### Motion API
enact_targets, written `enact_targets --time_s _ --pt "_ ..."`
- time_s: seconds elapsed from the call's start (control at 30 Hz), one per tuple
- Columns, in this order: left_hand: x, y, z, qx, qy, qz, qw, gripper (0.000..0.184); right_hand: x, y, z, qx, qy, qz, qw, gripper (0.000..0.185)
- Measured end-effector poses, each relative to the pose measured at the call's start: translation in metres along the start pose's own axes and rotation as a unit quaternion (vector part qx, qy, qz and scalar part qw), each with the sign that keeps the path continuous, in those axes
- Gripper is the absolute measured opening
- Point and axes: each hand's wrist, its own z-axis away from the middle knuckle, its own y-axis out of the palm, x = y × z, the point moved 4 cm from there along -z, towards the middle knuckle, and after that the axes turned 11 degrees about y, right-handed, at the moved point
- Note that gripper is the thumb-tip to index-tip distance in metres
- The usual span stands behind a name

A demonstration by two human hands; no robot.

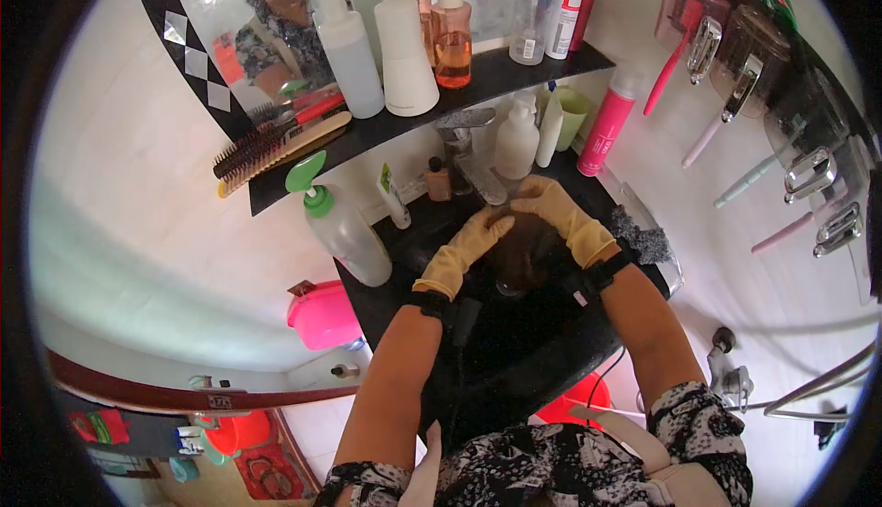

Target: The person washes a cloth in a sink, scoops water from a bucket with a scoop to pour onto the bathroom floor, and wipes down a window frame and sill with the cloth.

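Note:
My left hand (pixel 470 248), in a yellow rubber glove, is at the near left of the faucet (pixel 480 179), with its fingers curled. My right hand (pixel 558 216), gloved alike, is bent in from the right, just beside the spout. Between them, over the black sink, is a dark brown rounded object (pixel 522 248). Both hands' fingertips rest at its upper edge; its kind is unclear against the dark background. Each wrist wears a black band.
A pump bottle with a green top (pixel 344 231) stands left on the black counter (pixel 395 309). A white pump bottle (pixel 517 140) and a pink spray can (pixel 606 126) stand behind. Bottles and hairbrushes line the shelf (pixel 496 71). A grey scrubber (pixel 640 236) lies right.

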Motion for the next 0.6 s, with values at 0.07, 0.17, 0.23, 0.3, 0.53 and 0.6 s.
enact_targets --time_s 0.07,0.17,0.23,0.3,0.53,0.6 --pt "-0.012 0.008 0.006 0.059 -0.084 -0.028 0.994 0.043 0.009 -0.005 0.004 -0.025 -0.024 -0.007 0.999 0.021" --pt "0.023 0.016 0.019 0.132 -0.162 -0.062 0.976 0.05 0.027 -0.009 0.011 -0.045 -0.026 -0.015 0.999 0.016" --pt "0.031 0.012 0.028 0.181 -0.276 -0.222 0.917 0.059 0.043 -0.021 0.019 -0.077 -0.014 -0.163 0.983 0.013" --pt "0.016 0.002 0.029 0.218 -0.272 -0.232 0.908 0.064 0.041 -0.034 0.019 -0.09 -0.045 -0.154 0.983 0.013" --pt "-0.001 -0.045 0.003 0.002 -0.273 -0.178 0.945 0.059 -0.013 -0.042 0.013 -0.032 0.05 0.156 0.986 0.039" --pt "-0.02 -0.05 -0.007 0.019 -0.296 -0.135 0.946 0.057 -0.005 -0.034 0.024 0.01 0.081 0.224 0.971 0.042"
